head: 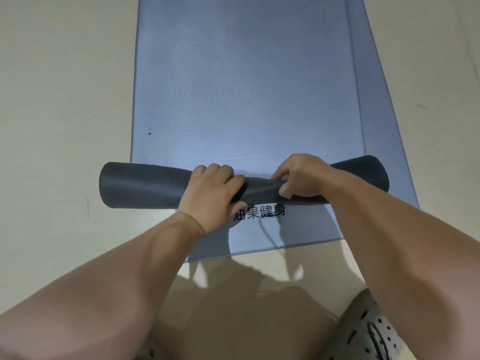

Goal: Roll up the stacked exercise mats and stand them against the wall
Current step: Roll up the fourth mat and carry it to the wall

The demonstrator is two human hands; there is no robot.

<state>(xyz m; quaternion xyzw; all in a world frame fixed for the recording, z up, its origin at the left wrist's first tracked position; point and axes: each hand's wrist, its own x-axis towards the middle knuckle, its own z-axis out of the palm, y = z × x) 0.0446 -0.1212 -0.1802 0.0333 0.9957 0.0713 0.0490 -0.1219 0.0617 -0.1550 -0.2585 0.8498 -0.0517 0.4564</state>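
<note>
Floor (52,74) here is pale. The top mat (233,87) is blue and lies flat on it, with the near end rolled up. The dark roll (145,187) lies across the mat. The left hand (210,190) and right hand (304,178) both grip the roll near its middle, fingers curled over it. The bottom mat (311,227) sticks out under the roll, with black writing (259,213) on it. A grey shoe (368,331) with holes is under the right arm.
</note>
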